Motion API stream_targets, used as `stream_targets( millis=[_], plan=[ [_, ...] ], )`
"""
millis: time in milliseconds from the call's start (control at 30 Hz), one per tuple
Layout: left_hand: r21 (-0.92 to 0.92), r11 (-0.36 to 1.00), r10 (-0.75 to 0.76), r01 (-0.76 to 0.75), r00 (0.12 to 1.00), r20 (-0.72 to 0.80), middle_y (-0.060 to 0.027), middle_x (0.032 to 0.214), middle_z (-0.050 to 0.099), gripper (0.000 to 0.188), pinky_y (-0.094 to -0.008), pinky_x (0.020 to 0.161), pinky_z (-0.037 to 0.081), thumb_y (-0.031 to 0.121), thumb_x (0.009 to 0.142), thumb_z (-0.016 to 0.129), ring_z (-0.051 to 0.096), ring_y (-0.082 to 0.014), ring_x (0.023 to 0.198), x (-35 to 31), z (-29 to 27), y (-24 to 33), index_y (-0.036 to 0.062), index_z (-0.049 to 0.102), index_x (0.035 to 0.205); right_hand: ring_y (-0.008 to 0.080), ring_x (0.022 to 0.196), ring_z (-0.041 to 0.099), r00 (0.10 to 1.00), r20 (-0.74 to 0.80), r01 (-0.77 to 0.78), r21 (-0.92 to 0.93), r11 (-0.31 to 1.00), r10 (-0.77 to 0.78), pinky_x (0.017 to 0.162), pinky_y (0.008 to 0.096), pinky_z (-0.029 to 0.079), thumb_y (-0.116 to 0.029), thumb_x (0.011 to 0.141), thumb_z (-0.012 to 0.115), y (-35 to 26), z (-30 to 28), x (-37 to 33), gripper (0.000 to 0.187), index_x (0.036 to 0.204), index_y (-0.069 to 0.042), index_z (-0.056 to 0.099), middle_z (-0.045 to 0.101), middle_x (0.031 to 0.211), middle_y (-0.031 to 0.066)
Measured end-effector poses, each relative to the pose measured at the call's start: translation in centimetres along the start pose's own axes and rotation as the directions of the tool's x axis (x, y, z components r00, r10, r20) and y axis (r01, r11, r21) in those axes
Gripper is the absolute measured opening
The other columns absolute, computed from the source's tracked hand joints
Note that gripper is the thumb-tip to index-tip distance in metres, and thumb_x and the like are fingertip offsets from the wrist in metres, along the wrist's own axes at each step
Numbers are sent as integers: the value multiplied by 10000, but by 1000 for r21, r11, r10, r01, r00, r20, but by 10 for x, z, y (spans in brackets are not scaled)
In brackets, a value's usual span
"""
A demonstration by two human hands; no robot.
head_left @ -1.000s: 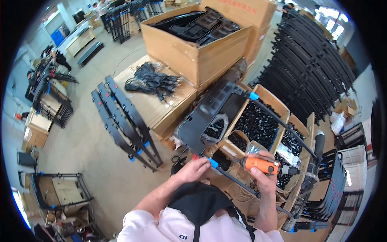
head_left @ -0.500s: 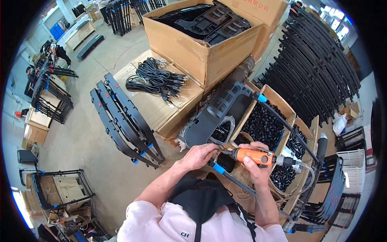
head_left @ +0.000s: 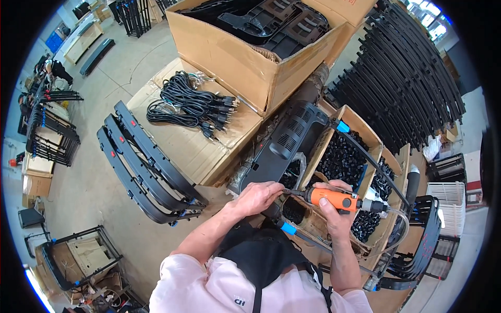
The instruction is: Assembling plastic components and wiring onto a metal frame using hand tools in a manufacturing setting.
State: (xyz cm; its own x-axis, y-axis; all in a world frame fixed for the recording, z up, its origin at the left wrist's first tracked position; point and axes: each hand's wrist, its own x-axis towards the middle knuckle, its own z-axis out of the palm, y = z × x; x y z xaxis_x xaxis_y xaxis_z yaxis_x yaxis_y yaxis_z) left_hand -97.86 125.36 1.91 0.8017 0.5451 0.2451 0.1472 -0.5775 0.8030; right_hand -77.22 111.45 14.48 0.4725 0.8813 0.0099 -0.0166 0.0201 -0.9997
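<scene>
My right hand (head_left: 338, 215) is wrapped round an orange air screwdriver (head_left: 332, 200), thumb along its near side. The tool lies level, its bit pointing left and a clear hose curving from its back end. At the bit's tip, the fingers of my left hand (head_left: 259, 198) are pinched together; what they hold there is too small to make out. Beneath and beyond both hands is a black frame with blue bands (head_left: 288, 228), joined to a dark grey plastic housing with vent slots (head_left: 276, 148).
Wooden bins (head_left: 342, 117) of small black parts stand right of the housing. Bundled black cables (head_left: 188, 101) lie on a carton, beside a big open cardboard box (head_left: 224, 44) of black plastic shells. Curved black panels (head_left: 141, 172) stand at left; stacked black frames (head_left: 396, 78) rise at far right.
The whole view has shifted slightly, with the boxes and panels now farther left in it. Both hands keep their hold at the screwdriver and its tip.
</scene>
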Motion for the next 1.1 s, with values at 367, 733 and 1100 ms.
stream_targets(
  millis=[367,733,1100],
  plan=[
    [-60,998,30,-25,996,89,-141,1011,719,176,-467,774,588,149,1000,662,713,-378,931,20,-17,-20,66,664,1155,280,1196,701,996,92,-10,-29,1000,13,1058,432,568,2,873,792,-11,11,25,503,1322,7,566,737,1234,192],
    [-112,994,16,-14,1000,20,-146,1036,737,184,-449,785,600,156,1013,646,729,-372,944,23,-19,-27,53,671,1164,262,1153,710,997,-12,-79,-109,991,78,1053,415,558,7,883,789,-21,40,46,491,1320,3,567,748,1210,196],
    [-924,236,-624,300,776,92,-9,825,589,289,-240,588,422,288,1153,491,529,-92,662,11,-19,-45,46,649,1153,243,1158,704,999,-34,34,-213,976,-42,1077,404,540,6,891,783,3,70,109,500,1340,3,563,735,1251,201]
  ],
)
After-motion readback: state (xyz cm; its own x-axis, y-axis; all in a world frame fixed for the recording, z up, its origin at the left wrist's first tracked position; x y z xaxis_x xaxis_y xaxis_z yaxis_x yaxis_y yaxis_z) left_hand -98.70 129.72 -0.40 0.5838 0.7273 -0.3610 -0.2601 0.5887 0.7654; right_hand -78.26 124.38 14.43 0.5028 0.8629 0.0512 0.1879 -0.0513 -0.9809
